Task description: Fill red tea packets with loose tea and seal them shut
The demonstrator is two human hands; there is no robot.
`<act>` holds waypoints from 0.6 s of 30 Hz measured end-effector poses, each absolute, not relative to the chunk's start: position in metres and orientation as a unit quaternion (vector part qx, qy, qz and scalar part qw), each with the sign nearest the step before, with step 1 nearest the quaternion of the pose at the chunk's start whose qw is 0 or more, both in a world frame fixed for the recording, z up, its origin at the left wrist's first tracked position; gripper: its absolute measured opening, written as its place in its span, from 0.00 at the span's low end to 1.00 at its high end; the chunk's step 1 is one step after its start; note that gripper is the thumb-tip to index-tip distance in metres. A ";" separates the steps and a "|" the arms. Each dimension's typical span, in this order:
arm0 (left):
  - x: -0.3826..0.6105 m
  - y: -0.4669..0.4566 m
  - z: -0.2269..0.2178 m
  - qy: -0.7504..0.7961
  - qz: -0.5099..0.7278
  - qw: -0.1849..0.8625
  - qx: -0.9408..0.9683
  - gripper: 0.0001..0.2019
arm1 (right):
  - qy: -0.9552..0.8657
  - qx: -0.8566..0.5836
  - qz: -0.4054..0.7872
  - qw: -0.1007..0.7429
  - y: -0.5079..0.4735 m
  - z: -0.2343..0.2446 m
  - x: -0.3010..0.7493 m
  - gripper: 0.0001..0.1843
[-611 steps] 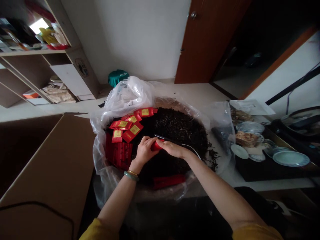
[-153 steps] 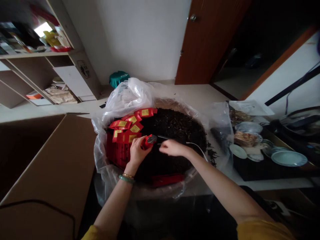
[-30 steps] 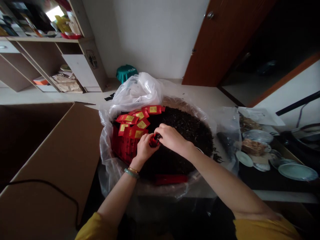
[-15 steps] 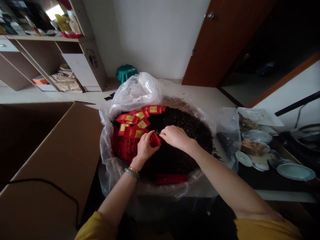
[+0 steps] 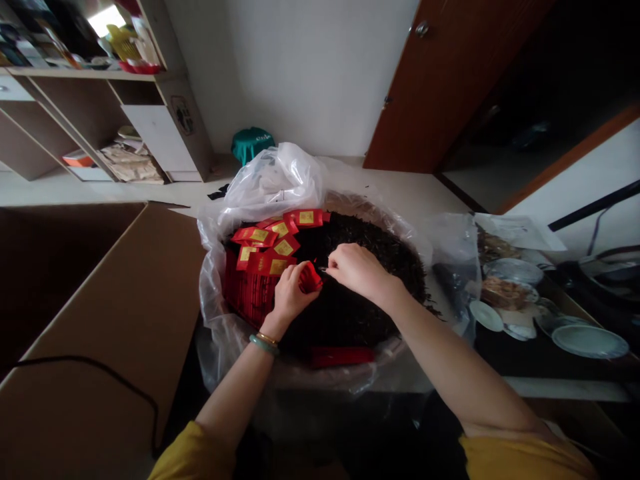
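Observation:
My left hand (image 5: pixel 290 291) is wrapped round a small red packet (image 5: pixel 311 277), its mouth facing right. Just right of that mouth, my right hand (image 5: pixel 356 268) is closed in a pinch; a thin piece shows at its fingertips, too small to name. Both hands are above dark dried leaves (image 5: pixel 363 303), which look like tea, heaped in a wide round container lined with clear plastic (image 5: pixel 213 300). Red packets with gold labels (image 5: pixel 279 230) lie on the left of the heap, above a dense row of red packets (image 5: pixel 245 290). Another red stack (image 5: pixel 343 357) lies at the near edge.
An open cardboard box (image 5: pixel 135 293) stands at the left with a black cable (image 5: pixel 100 365) across it. To the right, a dark table bears dishes (image 5: pixel 590 341) and a tub of brownish pieces (image 5: pixel 510 290). A teal covered bin (image 5: pixel 253 143) is by the wall.
My right hand has drawn slightly right and up, away from the packet's mouth. My left hand keeps the packet in nearly the same place.

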State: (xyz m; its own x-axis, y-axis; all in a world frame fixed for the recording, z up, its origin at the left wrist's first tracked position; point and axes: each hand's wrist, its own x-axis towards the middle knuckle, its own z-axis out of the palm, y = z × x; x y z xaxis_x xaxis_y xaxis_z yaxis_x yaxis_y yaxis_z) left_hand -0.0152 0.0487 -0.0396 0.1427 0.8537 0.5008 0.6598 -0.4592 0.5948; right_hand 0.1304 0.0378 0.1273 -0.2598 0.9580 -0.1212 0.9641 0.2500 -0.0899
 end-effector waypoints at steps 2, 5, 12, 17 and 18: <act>-0.015 0.049 -0.039 0.505 0.413 0.115 0.749 0.30 | 0.800 0.594 -0.079 0.031 0.042 0.120 0.122 0.08; -0.016 0.049 -0.039 0.502 0.413 0.114 0.751 0.30 | 0.815 0.576 -0.071 -0.003 0.048 0.105 0.110 0.10; -0.017 0.053 -0.042 0.517 0.434 0.115 0.729 0.30 | 0.817 0.571 -0.042 -0.067 0.047 0.074 0.106 0.16; -0.016 0.052 -0.041 0.512 0.443 0.112 0.727 0.28 | 0.832 0.549 -0.078 -0.038 0.040 0.062 0.112 0.24; -0.016 0.052 -0.041 0.508 0.442 0.113 0.730 0.27 | 0.838 0.537 -0.091 -0.032 0.039 0.062 0.112 0.24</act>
